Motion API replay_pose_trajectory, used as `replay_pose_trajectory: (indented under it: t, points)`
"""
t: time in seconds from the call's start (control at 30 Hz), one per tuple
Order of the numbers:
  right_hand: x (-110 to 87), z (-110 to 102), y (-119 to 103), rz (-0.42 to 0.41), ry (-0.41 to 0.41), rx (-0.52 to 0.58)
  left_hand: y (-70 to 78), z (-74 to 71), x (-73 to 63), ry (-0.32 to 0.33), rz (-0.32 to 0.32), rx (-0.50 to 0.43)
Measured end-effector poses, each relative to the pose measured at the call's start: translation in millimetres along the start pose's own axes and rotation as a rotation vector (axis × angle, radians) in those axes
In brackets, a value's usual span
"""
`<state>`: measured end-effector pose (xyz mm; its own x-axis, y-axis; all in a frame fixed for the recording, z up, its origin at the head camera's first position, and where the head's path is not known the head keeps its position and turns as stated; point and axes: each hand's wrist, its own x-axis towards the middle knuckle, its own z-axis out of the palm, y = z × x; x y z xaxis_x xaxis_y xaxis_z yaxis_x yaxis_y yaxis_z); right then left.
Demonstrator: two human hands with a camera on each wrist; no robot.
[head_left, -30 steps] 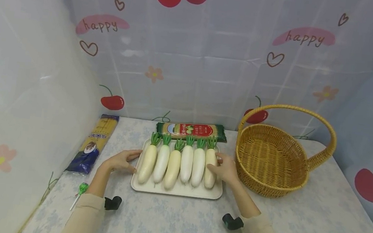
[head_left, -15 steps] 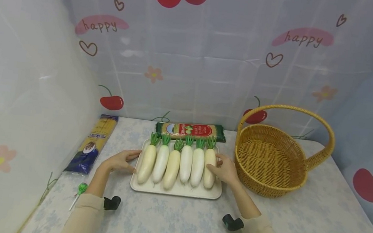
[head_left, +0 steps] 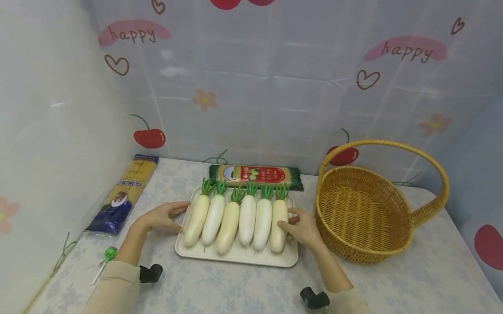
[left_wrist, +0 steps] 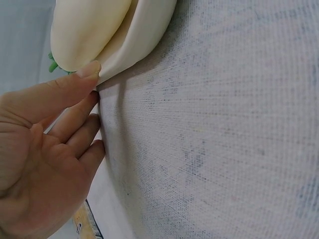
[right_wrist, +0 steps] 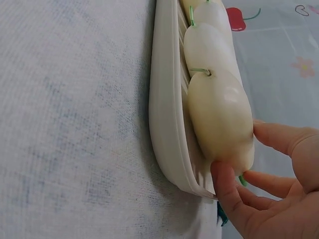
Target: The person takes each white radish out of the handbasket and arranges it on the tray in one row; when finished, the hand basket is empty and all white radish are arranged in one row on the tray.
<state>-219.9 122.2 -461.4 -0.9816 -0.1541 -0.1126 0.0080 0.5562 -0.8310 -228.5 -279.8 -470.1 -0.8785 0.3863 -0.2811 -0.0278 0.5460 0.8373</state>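
Several white radishes with green tops lie side by side on a white tray (head_left: 238, 261), some creamier in tint. At the right end, my right hand (head_left: 304, 228) holds the last cream radish (head_left: 278, 231), thumb on its upper side and fingers along its right side. The right wrist view shows those fingers against the radish (right_wrist: 222, 114). My left hand (head_left: 161, 216) rests at the tray's left edge, beside the leftmost radish (head_left: 197, 221). In the left wrist view, its thumb touches the tray rim (left_wrist: 142, 45); the other fingers extend fairly straight below.
A wicker basket (head_left: 357, 251) with a tall handle stands right of the tray. Behind the tray lies a green-and-red pasta packet (head_left: 258, 174). A blue-and-yellow pasta packet (head_left: 124, 194) and a green lollipop (head_left: 110, 253) lie at left.
The radishes toward the right have slid slightly left on the tray, with my right hand following the last one. My left hand stays at the tray edge; the whole view shifts slightly.
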Motion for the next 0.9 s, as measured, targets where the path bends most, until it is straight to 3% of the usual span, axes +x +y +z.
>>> replay_pose_trajectory:
  t: [0.9]
  points:
    - [-15.1, -9.7, 9.1, 0.010, -0.044, -0.072, -0.9, 0.5, 1.7, -0.012, 0.019, -0.004]
